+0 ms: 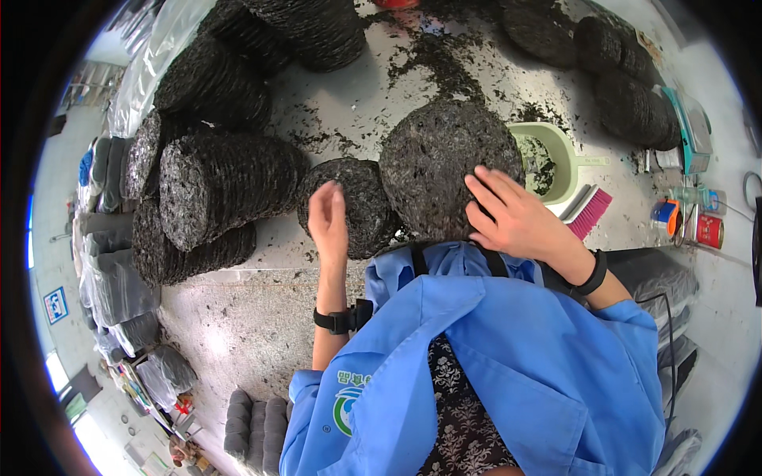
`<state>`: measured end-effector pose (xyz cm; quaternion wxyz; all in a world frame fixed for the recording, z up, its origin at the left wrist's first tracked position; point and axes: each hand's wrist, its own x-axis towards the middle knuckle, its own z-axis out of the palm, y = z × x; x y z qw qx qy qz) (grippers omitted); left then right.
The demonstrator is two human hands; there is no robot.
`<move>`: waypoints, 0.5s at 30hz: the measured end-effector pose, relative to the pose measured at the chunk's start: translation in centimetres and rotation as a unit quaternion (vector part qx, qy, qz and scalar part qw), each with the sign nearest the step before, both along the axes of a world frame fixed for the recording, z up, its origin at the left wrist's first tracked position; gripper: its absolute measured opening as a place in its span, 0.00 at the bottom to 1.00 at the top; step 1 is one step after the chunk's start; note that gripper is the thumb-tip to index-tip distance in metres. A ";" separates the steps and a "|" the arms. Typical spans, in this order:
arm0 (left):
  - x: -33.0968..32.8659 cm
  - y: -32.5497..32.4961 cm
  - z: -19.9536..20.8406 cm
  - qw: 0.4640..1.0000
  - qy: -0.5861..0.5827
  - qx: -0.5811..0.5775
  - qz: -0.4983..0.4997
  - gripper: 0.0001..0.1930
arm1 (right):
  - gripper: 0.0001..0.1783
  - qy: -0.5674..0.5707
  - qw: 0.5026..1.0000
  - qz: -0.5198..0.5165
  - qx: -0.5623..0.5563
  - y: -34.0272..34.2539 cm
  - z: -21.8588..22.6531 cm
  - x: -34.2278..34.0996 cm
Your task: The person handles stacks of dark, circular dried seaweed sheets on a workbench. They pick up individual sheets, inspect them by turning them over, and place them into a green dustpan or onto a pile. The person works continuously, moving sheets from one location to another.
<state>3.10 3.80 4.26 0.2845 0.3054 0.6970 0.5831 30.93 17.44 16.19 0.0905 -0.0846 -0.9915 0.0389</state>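
A large round disc of dark dried seaweed [444, 170] lies in front of me on the pale worktable. My right hand [508, 214] rests on its right side, fingers stretched and somewhat apart. Left of it is a smaller seaweed disc [361, 210], partly overlapped by the large one. Over this smaller disc my left hand [327, 222] is raised, with fingers pointing up and thumb apart, and nothing shows in it. Whether its fingers touch the disc I cannot tell.
Stacks of seaweed discs [230, 182] stand at left, with more stacks [635, 103] at far right. A light green handled basin [563, 163] holds seaweed scraps beside a purple-bristled brush [589, 212]. A teal scale [689, 131] and a red can [709, 231] are at the right edge.
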 end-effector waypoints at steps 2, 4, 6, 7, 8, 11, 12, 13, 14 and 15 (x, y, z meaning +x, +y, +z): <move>1.7 1.5 3.0 0.993 -0.108 0.002 -0.051 0.14 | 0.17 0.062 0.998 -0.005 -0.016 0.0 -0.2 0.2; 3.1 2.5 4.8 0.989 -0.098 -0.036 -0.102 0.16 | 0.13 0.133 0.985 -0.046 -0.095 0.2 0.3 0.9; 4.3 3.2 4.7 0.990 -0.054 -0.050 -0.121 0.19 | 0.12 0.293 0.935 -0.110 -0.169 1.3 0.8 1.5; 4.8 3.7 4.6 0.992 -0.010 -0.033 -0.121 0.25 | 0.13 0.305 0.917 -0.230 -0.115 1.3 1.0 2.5; 5.1 3.7 4.9 0.990 0.062 -0.068 -0.105 0.29 | 0.14 0.346 0.880 -0.310 -0.099 1.6 1.5 2.9; 5.6 4.1 3.8 0.992 0.070 -0.077 -0.073 0.30 | 0.17 0.502 0.727 -0.440 -0.161 4.3 3.2 3.2; 5.8 4.1 3.6 0.993 0.056 -0.086 -0.067 0.30 | 0.18 0.536 0.687 -0.444 -0.208 5.9 1.8 4.7; 5.8 4.0 3.8 0.991 0.081 -0.083 -0.064 0.30 | 0.19 0.580 0.635 -0.436 -0.266 6.7 0.9 4.9; 5.9 4.0 4.0 0.989 0.106 -0.079 -0.061 0.29 | 0.19 0.596 0.588 -0.429 -0.340 6.9 0.8 5.4; 5.9 3.8 4.6 0.992 0.071 -0.088 -0.059 0.28 | 0.20 0.609 0.532 -0.421 -0.410 6.8 0.8 5.5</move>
